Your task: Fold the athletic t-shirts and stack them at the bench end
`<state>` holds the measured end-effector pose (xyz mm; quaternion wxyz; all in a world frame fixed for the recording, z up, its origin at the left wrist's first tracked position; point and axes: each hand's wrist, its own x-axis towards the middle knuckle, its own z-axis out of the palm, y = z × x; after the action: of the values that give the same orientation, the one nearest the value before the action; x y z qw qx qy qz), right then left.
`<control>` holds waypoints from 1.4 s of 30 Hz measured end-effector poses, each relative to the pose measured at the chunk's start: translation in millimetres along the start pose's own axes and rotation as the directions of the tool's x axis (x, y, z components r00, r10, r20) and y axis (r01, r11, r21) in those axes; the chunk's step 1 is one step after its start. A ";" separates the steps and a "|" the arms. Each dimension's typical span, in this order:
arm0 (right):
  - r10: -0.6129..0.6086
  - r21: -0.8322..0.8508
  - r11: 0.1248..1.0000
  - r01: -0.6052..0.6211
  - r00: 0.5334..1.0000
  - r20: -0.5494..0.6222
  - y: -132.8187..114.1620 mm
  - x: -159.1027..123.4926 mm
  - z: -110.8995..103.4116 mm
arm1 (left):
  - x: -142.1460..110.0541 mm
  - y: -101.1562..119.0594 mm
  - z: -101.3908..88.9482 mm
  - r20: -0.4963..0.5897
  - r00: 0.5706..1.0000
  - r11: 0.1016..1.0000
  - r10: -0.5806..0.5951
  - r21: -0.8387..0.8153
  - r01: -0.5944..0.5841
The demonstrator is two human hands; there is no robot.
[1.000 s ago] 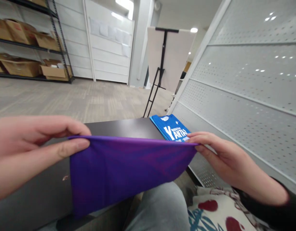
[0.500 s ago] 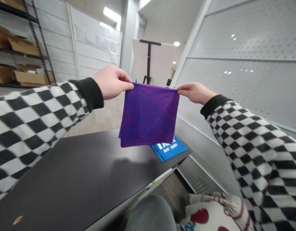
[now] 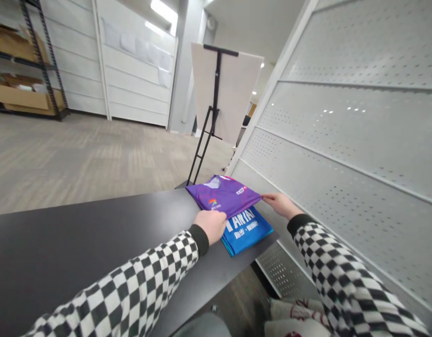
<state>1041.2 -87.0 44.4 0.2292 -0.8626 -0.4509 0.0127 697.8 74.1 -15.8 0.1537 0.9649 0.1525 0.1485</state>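
Note:
A folded purple shirt (image 3: 225,193) with a white collar patch and small printed logos lies over the far part of a folded blue shirt (image 3: 249,231) with white lettering. My left hand (image 3: 212,225) grips the purple shirt's near left edge, fingers closed. At its right corner my right hand (image 3: 279,204) pinches the cloth between thumb and fingers. Beneath the purple shirt, the far part of the blue one is hidden. Both shirts are on the dark table (image 3: 107,243), by its right end.
A perforated grey panel wall (image 3: 328,117) rises close on the right. Behind the table stands a board on a black easel (image 3: 216,93). Shelving with cardboard boxes (image 3: 22,96) is at the far left. Patterned cloth (image 3: 296,323) shows at the bottom.
Both hands have lowered the purple shirt from hanging upright in the air down onto the blue shirt. Its printed face with collar now shows upward. The view has shifted slightly.

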 end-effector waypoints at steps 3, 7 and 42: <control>0.013 0.000 1.000 -0.013 1.000 0.026 25.7 -29.0 37.0 | -4.8 0.9 29.9 0.041 0.999 1.000 0.009 -0.018 -0.008; 0.032 0.004 0.999 -0.032 0.999 -0.014 40.1 -48.1 59.7 | -3.3 -3.0 33.5 0.041 0.999 0.999 0.020 -0.040 -0.018; -0.253 -0.258 0.937 0.236 0.967 -0.035 85.1 -147.4 51.6 | -59.2 48.0 46.6 0.114 0.901 0.907 0.420 -0.009 -0.421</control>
<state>1007.7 -224.2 -63.6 0.1327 -0.8218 -0.5446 -0.1024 671.4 -1.3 -56.0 0.1187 0.9831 -0.0669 0.1220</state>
